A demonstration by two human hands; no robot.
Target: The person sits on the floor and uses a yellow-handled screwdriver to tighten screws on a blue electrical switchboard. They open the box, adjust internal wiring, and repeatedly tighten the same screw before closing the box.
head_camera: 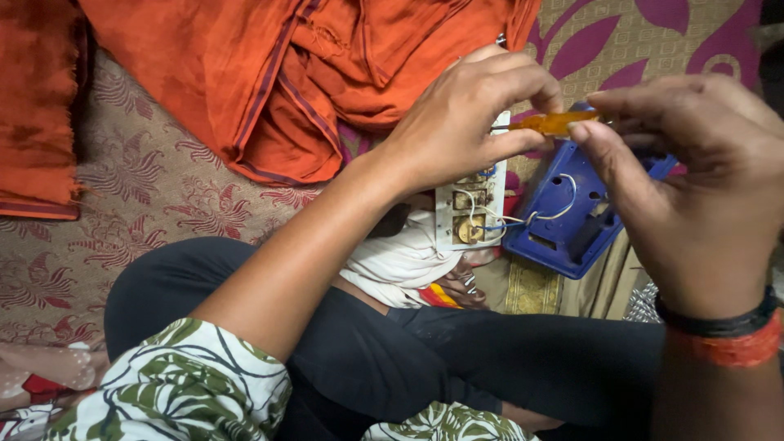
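The person sits cross-legged on a bed spread with a beige cloth patterned in maroon flowers (155,196), where a crumpled orange cloth with dark stripes (269,73) fills the upper left and bare spread stays open at the left. Both hands pinch a small translucent amber plastic tool (555,122): the left hand (465,122) grips its near end, the right hand (694,188) its far end. Just beneath them a white switch plate with brass terminals (469,208) stays wired to an open blue plastic box (563,212), near the spread's right edge.
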